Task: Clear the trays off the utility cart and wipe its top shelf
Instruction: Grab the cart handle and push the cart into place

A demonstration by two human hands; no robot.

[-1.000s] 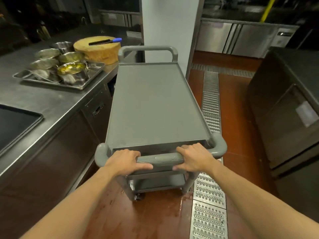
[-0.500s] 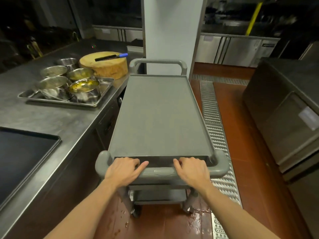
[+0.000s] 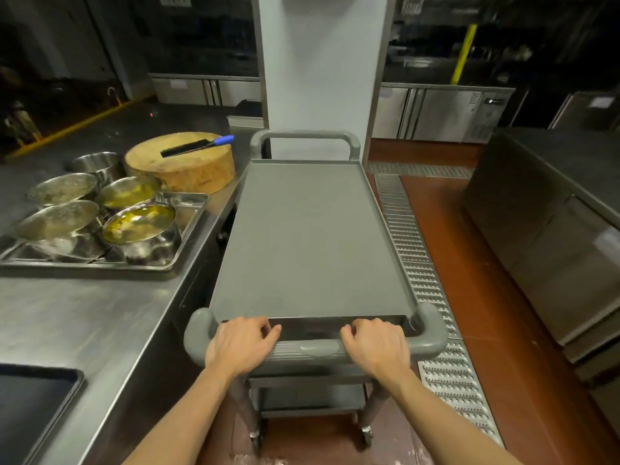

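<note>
Gripping the cart's near handle, the left hand and right hand curl closed over it; the cart stands beside the bench, where a tray of bowls sits, its top shelf bare

Two bare forearms enter from the bottom edge of the frame, one at lower left and one at lower right, with no sleeves reaching the visible part of either. The left hand and right hand wear no gloves, rings, watch or wristband.
</note>
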